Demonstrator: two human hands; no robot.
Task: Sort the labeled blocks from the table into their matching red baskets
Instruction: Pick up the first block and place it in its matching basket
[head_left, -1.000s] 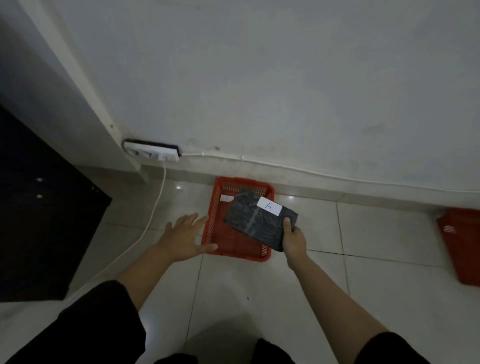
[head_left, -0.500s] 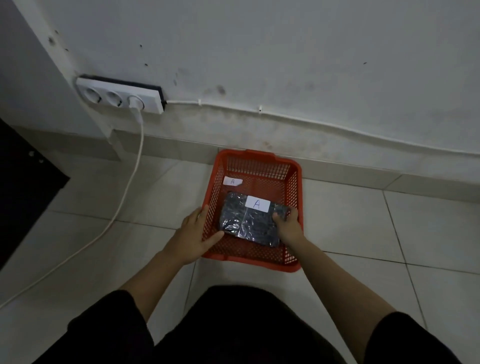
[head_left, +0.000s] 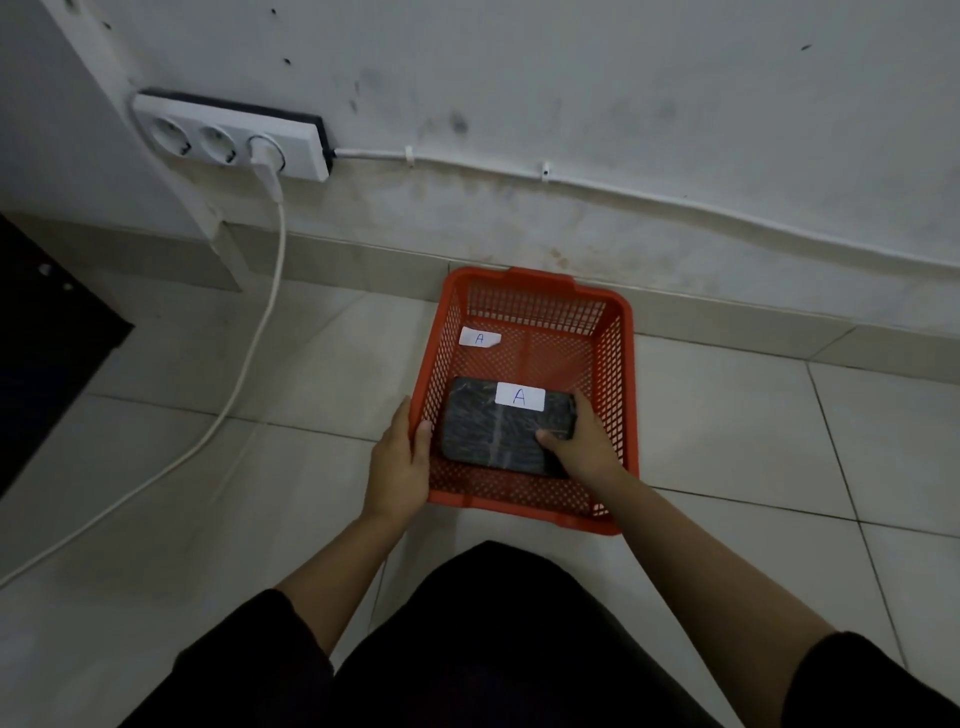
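A red mesh basket (head_left: 618, 395) stands on the tiled floor against the wall, with a white paper label "A" (head_left: 479, 338) lying inside at its far left. A flat dark block (head_left: 493, 428) with a white "A" sticker lies on the basket's floor near the front. My right hand (head_left: 584, 449) reaches into the basket and grips the block's right front corner, thumb on top. My left hand (head_left: 400, 462) clasps the basket's left front rim, thumb inside.
A white socket strip (head_left: 228, 137) is fixed to the wall at upper left, and its white cable (head_left: 260, 332) trails down across the floor tiles to the left. A dark mat or surface (head_left: 47, 353) lies at the far left. My dark-clothed knee (head_left: 493, 623) fills the bottom.
The block went from tilted above the basket to lying flat on its floor, still in my right hand. My left hand closed on the basket's rim. The camera came closer.
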